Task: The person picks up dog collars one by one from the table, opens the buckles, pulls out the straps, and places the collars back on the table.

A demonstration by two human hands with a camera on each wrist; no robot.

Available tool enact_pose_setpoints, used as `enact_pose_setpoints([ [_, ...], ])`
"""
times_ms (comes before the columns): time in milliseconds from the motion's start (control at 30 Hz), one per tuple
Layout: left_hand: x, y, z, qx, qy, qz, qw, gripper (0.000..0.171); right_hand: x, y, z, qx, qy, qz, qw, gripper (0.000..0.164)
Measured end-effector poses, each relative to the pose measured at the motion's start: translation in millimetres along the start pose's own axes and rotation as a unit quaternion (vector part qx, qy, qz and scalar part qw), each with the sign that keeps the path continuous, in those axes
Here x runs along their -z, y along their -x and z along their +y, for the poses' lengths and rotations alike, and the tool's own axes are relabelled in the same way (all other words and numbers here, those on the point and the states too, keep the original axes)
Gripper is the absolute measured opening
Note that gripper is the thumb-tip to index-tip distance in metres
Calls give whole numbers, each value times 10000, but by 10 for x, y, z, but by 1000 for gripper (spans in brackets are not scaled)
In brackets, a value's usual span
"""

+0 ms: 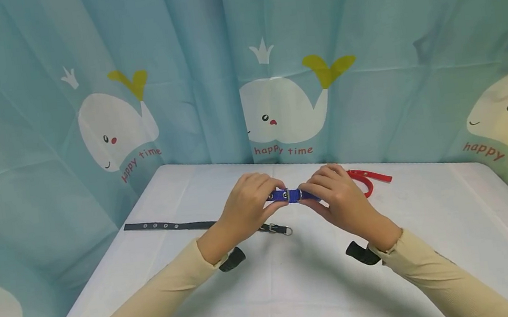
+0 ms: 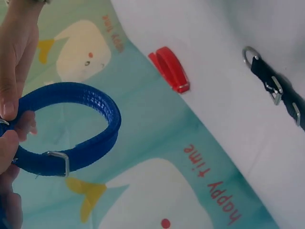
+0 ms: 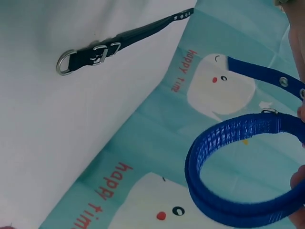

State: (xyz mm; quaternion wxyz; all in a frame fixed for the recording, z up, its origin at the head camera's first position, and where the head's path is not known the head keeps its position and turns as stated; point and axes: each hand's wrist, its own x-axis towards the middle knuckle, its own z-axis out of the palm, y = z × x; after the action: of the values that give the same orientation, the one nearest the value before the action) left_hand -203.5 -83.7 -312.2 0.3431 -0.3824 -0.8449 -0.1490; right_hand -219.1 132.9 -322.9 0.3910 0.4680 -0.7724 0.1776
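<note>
A blue collar [image 1: 294, 196], bent into a round loop, is held up over the table between both hands. My left hand [image 1: 251, 201] pinches it between thumb and fingers, just left of its silver buckle [image 1: 288, 195]. On the other side of the buckle, my right hand [image 1: 336, 190] grips the band the same way, beside a metal ring. The left wrist view shows the padded loop [image 2: 116, 117] with a rectangular metal keeper [image 2: 66, 164] on it. From the right wrist, a free strap end [image 3: 255, 71] with metal eyelets sticks out past the loop.
On the white table [image 1: 281, 303] lies a black collar [image 1: 186, 225], stretched out and partly hidden by the left arm. Behind the right hand is a coiled red collar [image 1: 370, 174]. A blue whale-print curtain [image 1: 205, 69] hangs around the table's back and left sides.
</note>
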Motion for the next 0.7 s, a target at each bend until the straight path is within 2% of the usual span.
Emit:
enact_pose_setpoints([
  [133,18,-14,10,-333,-472,118,9983,24,-22,-39,-36,159,-19,163,9997,33],
  [233,28,-25,16,-452,-565,247,9971,24,-39,-70,-55,222,23,282,9994,33],
  [400,30,-24,14,-266,-241,373,9987,23,-49,-92,-51,243,57,265,9993,34],
  [567,49,-23,-6,-200,-176,527,9983,22,-20,-62,25,-86,-28,-47,9999,40],
  [700,62,-24,-36,-140,-30,685,9975,23,5,-22,79,-189,-158,-85,9997,37],
])
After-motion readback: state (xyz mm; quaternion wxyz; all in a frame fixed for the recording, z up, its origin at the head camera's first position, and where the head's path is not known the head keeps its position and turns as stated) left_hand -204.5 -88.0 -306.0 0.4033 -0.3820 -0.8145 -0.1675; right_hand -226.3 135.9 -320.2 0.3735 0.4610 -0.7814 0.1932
